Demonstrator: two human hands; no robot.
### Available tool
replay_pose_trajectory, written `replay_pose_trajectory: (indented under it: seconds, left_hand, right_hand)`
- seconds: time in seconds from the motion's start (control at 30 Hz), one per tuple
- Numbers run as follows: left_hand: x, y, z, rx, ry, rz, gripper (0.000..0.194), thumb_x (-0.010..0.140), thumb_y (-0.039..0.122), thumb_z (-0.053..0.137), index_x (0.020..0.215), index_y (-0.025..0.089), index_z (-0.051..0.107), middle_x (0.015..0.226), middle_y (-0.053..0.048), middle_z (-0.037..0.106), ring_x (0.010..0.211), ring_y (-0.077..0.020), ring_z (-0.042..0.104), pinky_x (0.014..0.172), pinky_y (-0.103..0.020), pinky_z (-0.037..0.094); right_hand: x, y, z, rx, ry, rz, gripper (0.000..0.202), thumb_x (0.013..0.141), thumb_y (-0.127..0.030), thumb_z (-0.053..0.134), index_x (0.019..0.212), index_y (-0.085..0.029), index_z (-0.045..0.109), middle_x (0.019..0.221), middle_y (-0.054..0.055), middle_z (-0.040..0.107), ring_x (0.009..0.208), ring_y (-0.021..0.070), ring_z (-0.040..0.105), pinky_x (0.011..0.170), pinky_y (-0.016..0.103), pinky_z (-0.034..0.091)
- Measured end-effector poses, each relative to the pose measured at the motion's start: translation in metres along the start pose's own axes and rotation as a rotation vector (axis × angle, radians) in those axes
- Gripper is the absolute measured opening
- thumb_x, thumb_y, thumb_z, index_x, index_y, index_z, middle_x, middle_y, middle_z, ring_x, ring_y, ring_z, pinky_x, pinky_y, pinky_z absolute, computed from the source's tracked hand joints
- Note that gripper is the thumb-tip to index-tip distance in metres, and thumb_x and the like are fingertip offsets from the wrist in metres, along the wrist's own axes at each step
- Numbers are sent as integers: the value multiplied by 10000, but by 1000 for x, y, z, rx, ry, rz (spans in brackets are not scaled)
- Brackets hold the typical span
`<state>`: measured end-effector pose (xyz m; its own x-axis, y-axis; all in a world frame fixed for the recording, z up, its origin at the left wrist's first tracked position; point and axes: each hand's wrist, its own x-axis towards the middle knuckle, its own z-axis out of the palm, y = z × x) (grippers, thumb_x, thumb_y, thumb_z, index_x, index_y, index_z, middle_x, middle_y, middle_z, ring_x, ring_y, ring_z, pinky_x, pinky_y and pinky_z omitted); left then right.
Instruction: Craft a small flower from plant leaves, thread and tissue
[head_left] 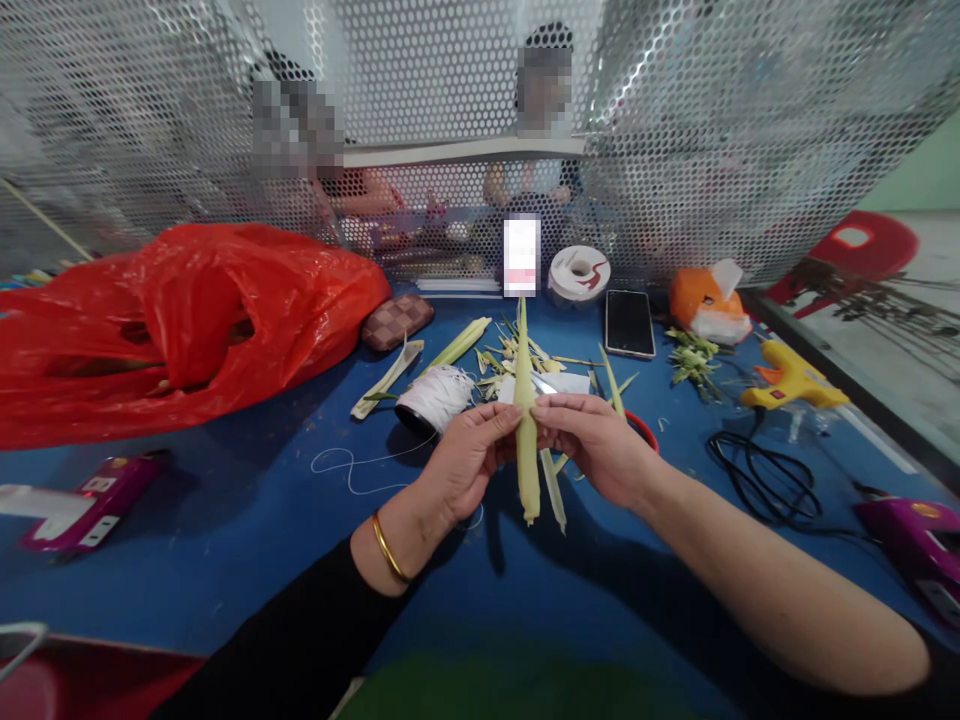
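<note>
My left hand (480, 450) and my right hand (589, 440) meet over the middle of the table, both closed on a long pale green corn husk (529, 480). The husk stands lengthwise between my fingers, its narrow tip pointing away and its wider end towards me. Behind my right hand show a bit of metal blade and a red loop (643, 432), probably scissors, mostly covered. A spool of white thread (437, 398) lies by my left hand, with a loose strand trailing on the table. Husk scraps (491, 370) are scattered just beyond my hands.
On the blue table (285, 560), a red plastic bag (300, 300) fills the left. A phone (630, 323), a tissue pack (709, 303), a yellow glue gun (795, 378) and its cable lie right. A perforated metal screen (427, 90) stands behind; two people sit beyond it.
</note>
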<state>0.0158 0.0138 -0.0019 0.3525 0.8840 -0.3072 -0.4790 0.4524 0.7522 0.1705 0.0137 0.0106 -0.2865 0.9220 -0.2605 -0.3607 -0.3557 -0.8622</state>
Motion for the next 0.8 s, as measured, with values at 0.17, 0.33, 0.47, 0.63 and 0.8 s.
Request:
replay_pose_trajectory:
  seconds: [0.17,0.33,0.47,0.63,0.8]
  left_hand:
    - [-1,1,2,5,-36,1,295,643,330,865,698,126,660,626,-10,682,590,-106,635,645,-222,503]
    - [-1,1,2,15,-56,9,294,665,341,850,703,125,655,657,-42,704,626,-129,653,667,-240,502]
    - [0,1,1,-2,-43,3,277,668,318,846,710,122,654,672,-34,698,652,-134,660,688,-246,505]
    - [0,0,0,-21,-46,3,271,660,299,850,723,112,665,701,-32,699,656,-121,649,678,-231,500]
    - [3,0,-3,-98,18,2,235,653,242,854,750,119,679,731,-10,695,667,-102,639,673,-214,503]
  right_hand:
    - [0,0,-1,20,-9,11,174,644,-286,820,660,-176,685,649,2,658,619,117,573,684,274,451]
    - [1,0,-2,35,-25,22,153,641,-272,813,660,-178,694,666,-6,656,595,101,544,665,266,442]
    - [3,-1,-2,55,-28,37,149,619,-259,814,652,-166,703,664,-3,652,596,95,536,649,248,437]
    - [3,-2,-3,54,-64,31,121,673,-268,763,655,-167,699,659,-8,623,623,102,533,659,246,436]
    - [4,-1,-5,70,-67,8,94,712,-264,763,703,-193,702,749,0,663,703,124,574,756,275,457]
